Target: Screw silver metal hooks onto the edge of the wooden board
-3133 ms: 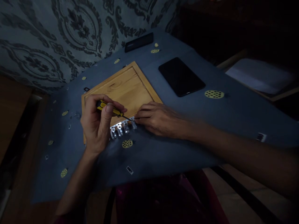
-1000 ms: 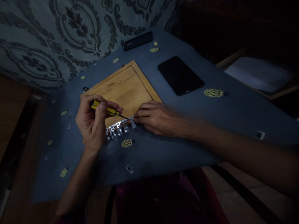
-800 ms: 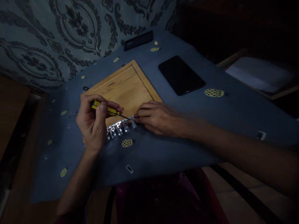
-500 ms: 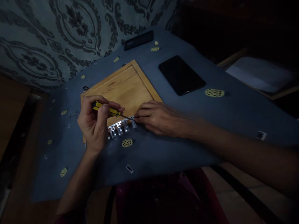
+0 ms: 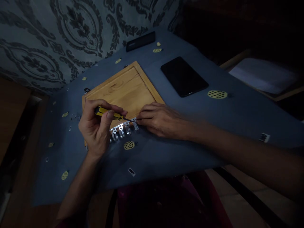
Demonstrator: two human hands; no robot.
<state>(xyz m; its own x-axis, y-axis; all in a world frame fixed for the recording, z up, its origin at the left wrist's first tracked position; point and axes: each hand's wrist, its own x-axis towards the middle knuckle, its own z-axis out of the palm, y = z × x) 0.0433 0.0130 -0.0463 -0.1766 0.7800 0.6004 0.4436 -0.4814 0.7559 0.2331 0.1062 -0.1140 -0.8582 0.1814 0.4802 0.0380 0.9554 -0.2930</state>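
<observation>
My left hand point(image 5: 96, 126) is closed around the handle of a yellow and black screwdriver point(image 5: 114, 115). Its shaft slants down to the right, and the tip meets the right end of a shiny metal hook rail point(image 5: 121, 126). That rail, with several hooks, lies along the near edge of a wooden board point(image 5: 123, 91). At the rail's right end the fingers of my right hand point(image 5: 159, 120) are closed and pressed together on it, beside the screwdriver tip. The fingertips partly hide whatever is under the tip. My left hand covers the rail's left end.
A black tablet or phone point(image 5: 184, 76) lies right of the board, and a dark phone-like object point(image 5: 141, 41) lies by the wall. Small metal pieces point(image 5: 76, 117) sit left of the board. A blue pineapple-patterned cloth point(image 5: 154, 155) covers the table.
My left hand and the screwdriver handle have shifted very slightly downward, with the tip staying at the rail's end. My right hand and the board look unmoved.
</observation>
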